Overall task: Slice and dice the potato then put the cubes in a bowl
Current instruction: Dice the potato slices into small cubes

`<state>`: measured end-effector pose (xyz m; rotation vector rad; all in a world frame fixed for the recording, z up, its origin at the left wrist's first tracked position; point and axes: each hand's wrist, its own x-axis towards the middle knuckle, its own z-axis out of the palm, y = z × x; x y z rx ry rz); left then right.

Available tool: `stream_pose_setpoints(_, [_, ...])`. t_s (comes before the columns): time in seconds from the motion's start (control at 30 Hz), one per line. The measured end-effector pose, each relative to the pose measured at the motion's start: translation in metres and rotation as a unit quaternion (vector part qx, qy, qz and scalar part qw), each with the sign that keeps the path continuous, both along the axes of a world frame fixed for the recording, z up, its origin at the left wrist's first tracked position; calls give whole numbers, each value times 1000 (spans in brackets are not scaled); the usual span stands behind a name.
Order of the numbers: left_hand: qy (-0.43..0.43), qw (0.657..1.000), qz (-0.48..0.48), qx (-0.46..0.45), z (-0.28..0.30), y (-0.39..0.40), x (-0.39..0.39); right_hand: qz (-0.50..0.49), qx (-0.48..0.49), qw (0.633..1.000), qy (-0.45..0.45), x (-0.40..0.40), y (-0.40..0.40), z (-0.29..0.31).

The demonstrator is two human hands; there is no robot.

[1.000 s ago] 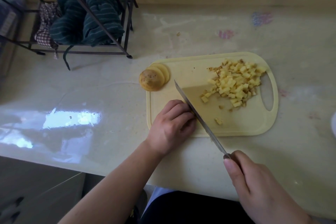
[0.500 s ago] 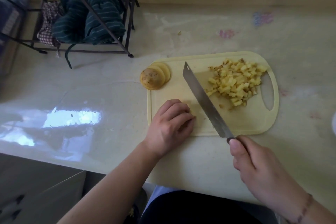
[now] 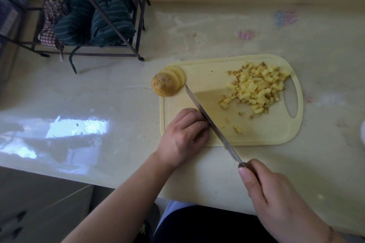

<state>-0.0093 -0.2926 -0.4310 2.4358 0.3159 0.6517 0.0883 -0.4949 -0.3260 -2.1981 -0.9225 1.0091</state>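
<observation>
A pale yellow cutting board (image 3: 256, 136) lies on the counter. A pile of potato cubes (image 3: 256, 89) covers its far right part, and a few loose cubes (image 3: 238, 129) lie nearer. Round potato slices with a skin-covered end piece (image 3: 165, 84) overlap the board's far left corner. My left hand (image 3: 183, 136) curls over a potato piece at the board's near left; the piece is almost fully hidden under the fingers. My right hand (image 3: 276, 199) grips the handle of a knife (image 3: 209, 122), whose blade edge is down on the board right beside the left fingertips.
A dark metal rack (image 3: 83, 25) with striped green and checked cloths stands at the back left. The counter's front edge runs under my forearms. A white object (image 3: 363, 134) shows at the right edge, cut off by the frame.
The knife was lifted and tilted flat half a second ago; now it has come back down edge-first beside my left fingers. A cube lies again on the board's near part.
</observation>
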Motion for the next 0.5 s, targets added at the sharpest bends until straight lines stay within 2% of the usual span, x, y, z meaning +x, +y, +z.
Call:
stream_pose_setpoints(0.23, [2,1000,-5,-14,2,1,1,-6,6,1000,-8,7,20,-15])
stream_pose_setpoints(0.4, [0,1000,-10,-10,5,0,-1,-46,12,999,10,20,11,-6])
stream_pose_setpoints(0.5, [-5,1000,-6,-10,5,1,-6,-34,14,999,7,17,11,-3])
